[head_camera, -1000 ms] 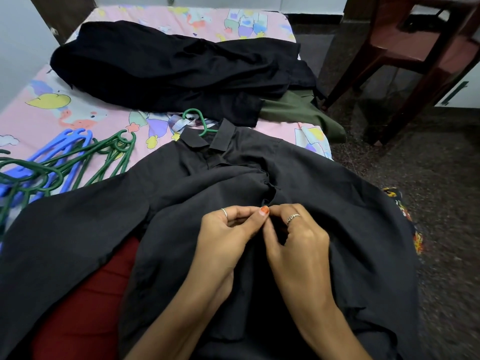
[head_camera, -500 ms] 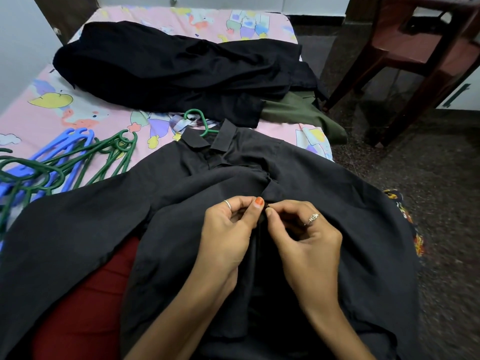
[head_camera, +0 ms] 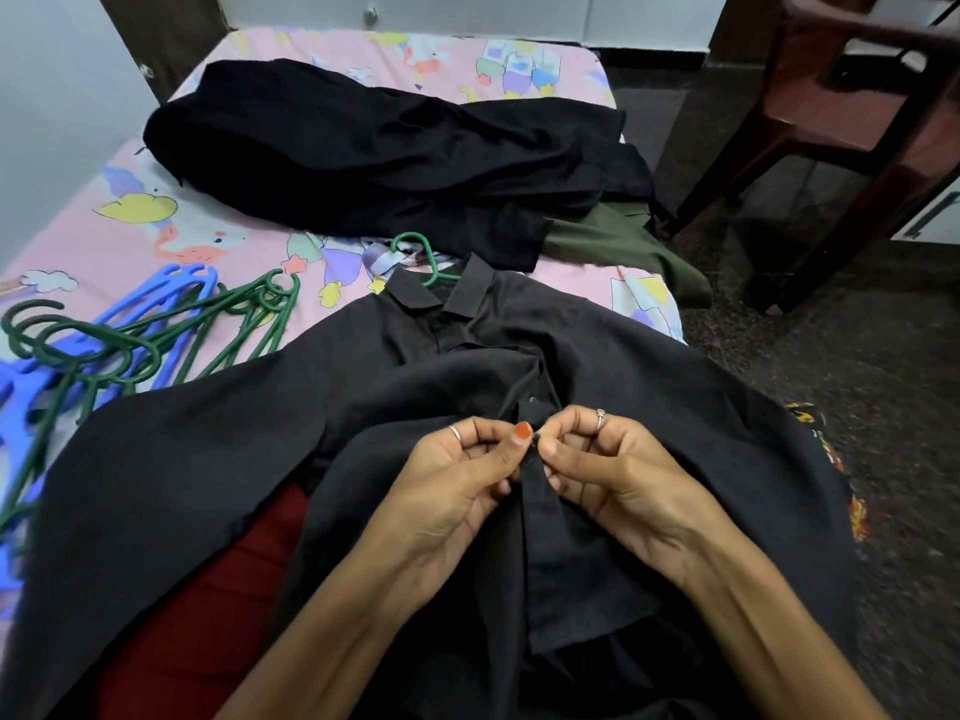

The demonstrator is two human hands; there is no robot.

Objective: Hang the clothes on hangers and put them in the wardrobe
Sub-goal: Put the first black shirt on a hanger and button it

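While the forearms enter from the bottom edge of the frame, the left hand (head_camera: 457, 480) and the right hand (head_camera: 618, 470) meet at the centre, both curled tight on the front placket of a black shirt (head_camera: 218, 459). The left thumb and forefinger pinch one edge of the placket; the right fingertips pinch the edge beside it, so the two hands touch at the thumbs. Whether a button sits between them is too small to tell. The shirt lies spread across the lower half of the frame, front up, its collar (head_camera: 441, 293) pointing to the upper middle. A red cloth (head_camera: 208, 605) shows under it at lower left. A green hanger hook (head_camera: 415, 249) sticks out just above the collar, so the hanger sits inside the shirt. At the left edge a heap of loose hangers (head_camera: 130, 340), green and blue, lies on the bed (head_camera: 78, 236), just beside the shirt's sleeve. The bed has a pink sheet printed with cartoon shapes. Farther up, a pile of black clothes (head_camera: 363, 148) stretches across the bed, with an olive green garment (head_camera: 623, 246) poking out at its right end, near the bed's edge. At the upper right a dark red plastic chair (head_camera: 841, 106) stands on the speckled floor (head_camera: 857, 366).
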